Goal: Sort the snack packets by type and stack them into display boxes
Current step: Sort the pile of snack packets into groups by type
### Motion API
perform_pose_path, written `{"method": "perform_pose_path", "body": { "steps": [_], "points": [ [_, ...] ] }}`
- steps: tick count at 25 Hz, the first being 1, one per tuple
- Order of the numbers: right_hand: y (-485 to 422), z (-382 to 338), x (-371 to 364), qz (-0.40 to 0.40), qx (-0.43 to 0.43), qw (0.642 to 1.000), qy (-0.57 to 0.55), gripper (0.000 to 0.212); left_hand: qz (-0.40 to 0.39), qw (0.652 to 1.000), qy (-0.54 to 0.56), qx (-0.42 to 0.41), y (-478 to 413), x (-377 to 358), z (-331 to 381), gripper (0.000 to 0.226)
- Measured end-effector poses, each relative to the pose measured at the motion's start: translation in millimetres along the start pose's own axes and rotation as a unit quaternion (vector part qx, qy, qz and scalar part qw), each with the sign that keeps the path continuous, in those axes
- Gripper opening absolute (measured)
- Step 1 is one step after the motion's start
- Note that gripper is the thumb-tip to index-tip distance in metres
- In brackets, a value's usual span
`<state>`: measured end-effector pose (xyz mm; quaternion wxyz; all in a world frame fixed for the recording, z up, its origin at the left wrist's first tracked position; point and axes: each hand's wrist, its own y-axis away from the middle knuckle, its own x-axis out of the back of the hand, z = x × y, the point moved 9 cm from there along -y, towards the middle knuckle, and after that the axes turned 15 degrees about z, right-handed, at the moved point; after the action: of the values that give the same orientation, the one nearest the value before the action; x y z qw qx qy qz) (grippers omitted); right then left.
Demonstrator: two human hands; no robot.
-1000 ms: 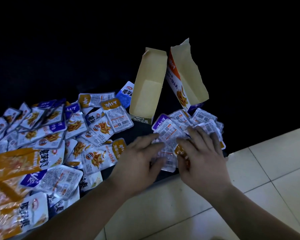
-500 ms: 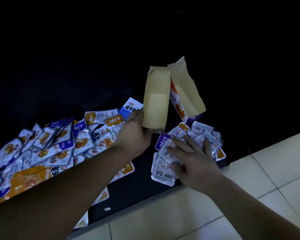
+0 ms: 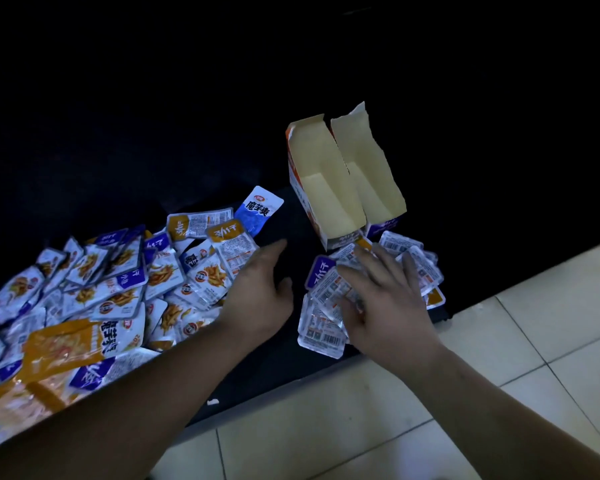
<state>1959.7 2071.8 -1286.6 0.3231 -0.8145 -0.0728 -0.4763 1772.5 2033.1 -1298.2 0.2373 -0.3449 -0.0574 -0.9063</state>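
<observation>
Bordering the flat black mat (image 3: 278,368) on its near side, pale square floor tiles (image 3: 326,445) catch dim light. On the mat, the right hand (image 3: 388,306) presses spread fingers (image 3: 378,263) on a small silver packet pile (image 3: 321,336); the left hand (image 3: 257,292) is open, holding nothing. Two open cardboard display boxes (image 3: 326,188) stand farther back, darkness beyond.

Two display boxes (image 3: 326,188); dozens of packets (image 3: 160,275)

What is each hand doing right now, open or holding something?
Left hand: open, holding nothing.
Right hand: open, spread flat over the heap of white foil snack packets.
</observation>
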Motion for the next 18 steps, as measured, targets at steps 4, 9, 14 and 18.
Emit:
{"method": "perform_pose_path", "body": {
  "steps": [4, 9, 14, 18],
  "points": [
    [2, -59, -19, -0.035, 0.006, 0.994, -0.100, 0.039, 0.031, 0.957, -0.207, -0.203, 48, 53, -23, 0.051],
    [4, -104, -70, -0.163, -0.104, 0.961, -0.199, 0.052, -0.103, 0.884, -0.454, -0.049, 40, 91, -112, 0.094],
    [-53, -127, -107, -0.177, -0.126, 0.967, -0.133, 0.059, -0.082, 0.913, -0.392, -0.076, 50, 101, -133, 0.089],
    [-79, -132, -154, -0.274, -0.127, 0.953, -0.017, 0.065, -0.069, 0.918, -0.382, -0.082, 59, 130, -151, 0.089]
  ]
}}
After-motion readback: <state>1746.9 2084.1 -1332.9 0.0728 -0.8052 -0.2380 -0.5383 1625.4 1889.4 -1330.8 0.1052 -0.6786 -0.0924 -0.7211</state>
